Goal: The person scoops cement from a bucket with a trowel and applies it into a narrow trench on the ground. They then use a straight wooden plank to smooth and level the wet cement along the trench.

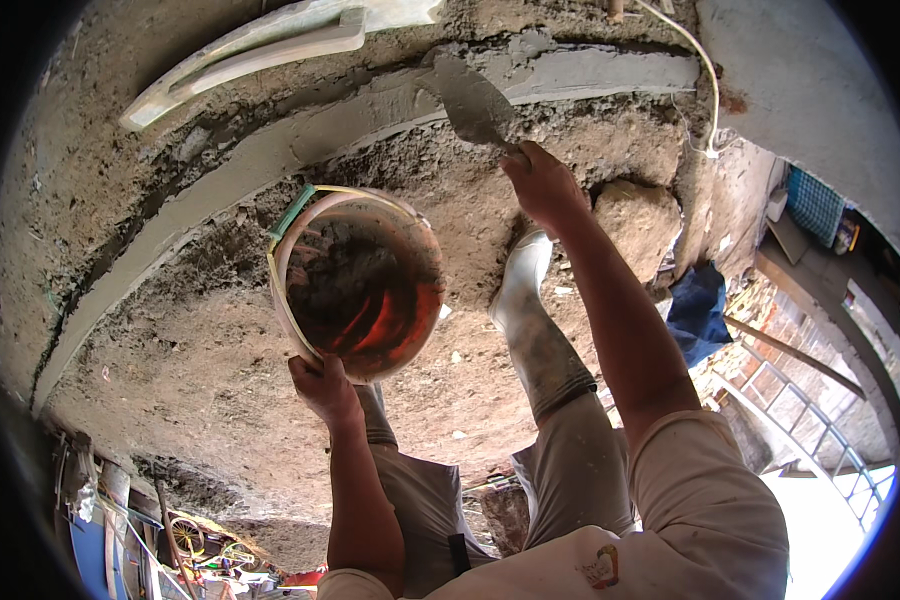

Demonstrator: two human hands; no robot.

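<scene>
My left hand is closed on the near rim of a round bucket with orange-red inner walls. Grey wet mortar lies inside it, and its handle with a green grip rests along the left side. Up and to the right, my right hand is wrapped round the handle of a trowel. The trowel's blade lies against the top of a long, low grey mortared ledge, which curves across the view. Whether mortar sits under the blade is hidden.
Light boards lie on the soil beyond the ledge. A pale hose hangs at the upper right, near a large stone. My boot stands on the dirt. Blue cloth and a metal ladder are at the right.
</scene>
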